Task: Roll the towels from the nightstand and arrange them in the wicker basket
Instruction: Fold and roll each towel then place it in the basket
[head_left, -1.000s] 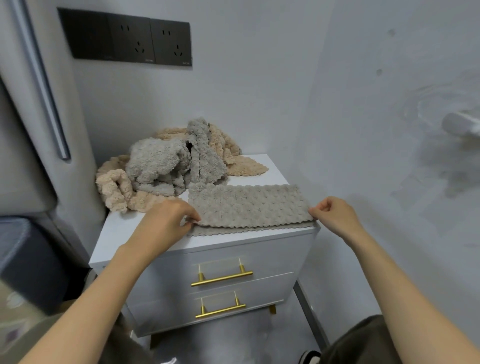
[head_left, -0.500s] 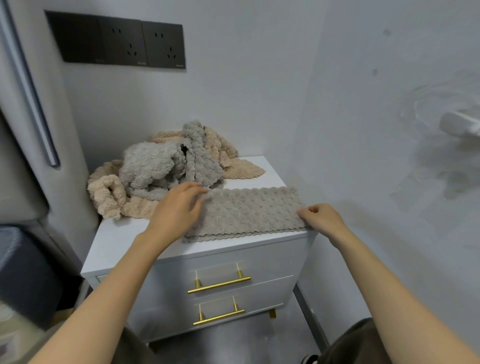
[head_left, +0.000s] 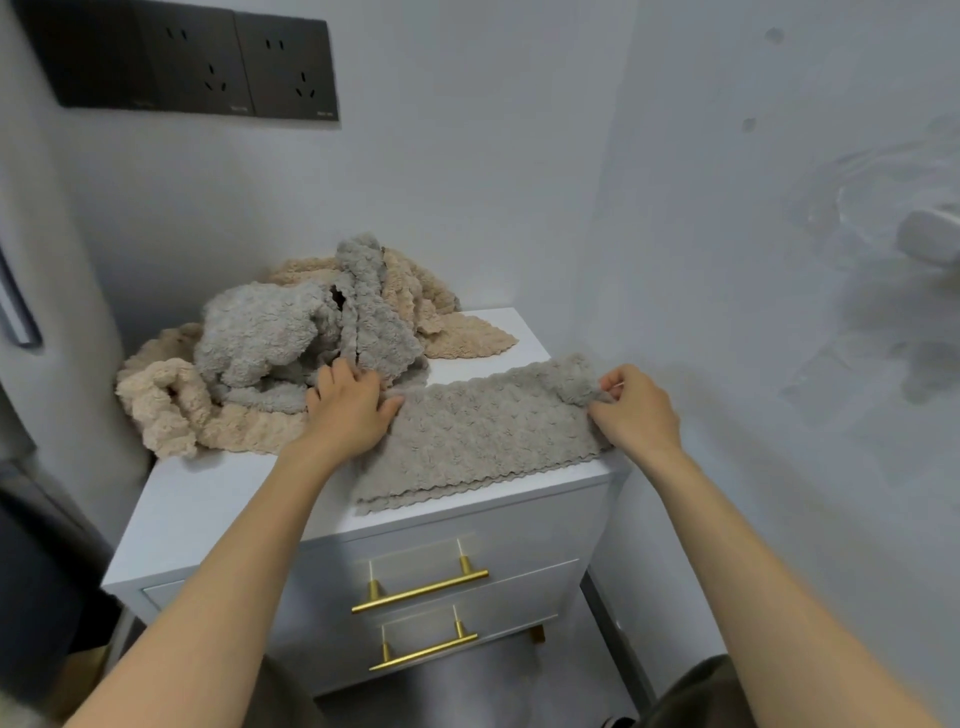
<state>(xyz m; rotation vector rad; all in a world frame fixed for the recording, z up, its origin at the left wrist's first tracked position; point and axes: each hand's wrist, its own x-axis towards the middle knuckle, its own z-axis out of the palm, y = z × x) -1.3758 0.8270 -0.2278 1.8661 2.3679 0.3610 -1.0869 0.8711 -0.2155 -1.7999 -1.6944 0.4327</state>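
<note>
— Where's the towel now?
— The folded taupe bobbly towel (head_left: 488, 436) lies centre-right of the frame, along the front of the white two-drawer nightstand (head_left: 208, 509). A second ago both hands pinched its ends. Now the left hand (head_left: 353, 410) presses its left end, fingers straight, and the right hand (head_left: 636, 410) pinches the right end, lifted and curling.
— Rolling begins?
— Seems so. The heap of grey and beige towels (head_left: 270, 338) waits behind; no wicker basket in sight.

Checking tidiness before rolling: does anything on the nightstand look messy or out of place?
The towel pile at the back left is a crumpled tangle, and a beige towel spills over the left edge of the nightstand. The folded grey towel in front looks orderly.
</note>
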